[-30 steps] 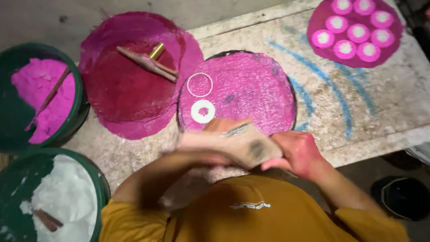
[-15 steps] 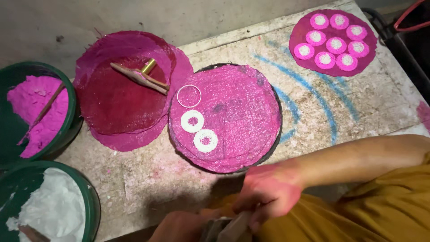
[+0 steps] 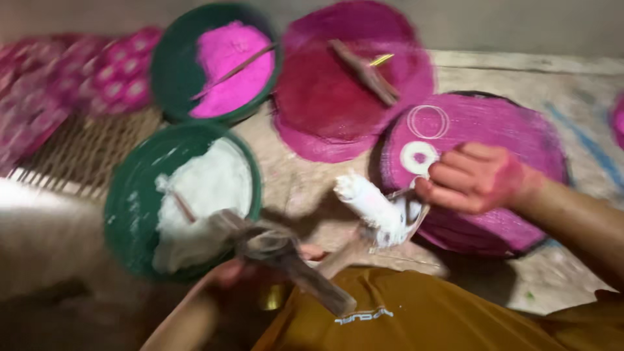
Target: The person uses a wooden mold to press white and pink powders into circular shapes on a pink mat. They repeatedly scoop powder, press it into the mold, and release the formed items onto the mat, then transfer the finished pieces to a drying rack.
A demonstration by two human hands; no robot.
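Over the white-powder bowl (image 3: 130, 195): the view has swung left.
Right hand (image 3: 478, 179): grip pinching a powder-caked cone (image 3: 377, 211).
Left hand (image 3: 240, 273): now clutching a stick (image 3: 286, 260).

Two green bowls stand at the left: the far bowl (image 3: 170, 65) holds pink powder, the near bowl (image 3: 127, 214) white paste. Each has one stick in it. Two round pink discs lie on the table: the far disc (image 3: 325, 104) carries one stick and one small yellow piece, and the right disc (image 3: 507, 143) carries two white rings, one thin (image 3: 427, 121) and one thick (image 3: 419, 156). Two hands show, the left hand (image 3: 234, 273) and the right hand (image 3: 474, 179). One white-coated tool (image 3: 374, 208) sits between them. Far left, pink patterned mats blur together, uncountable.
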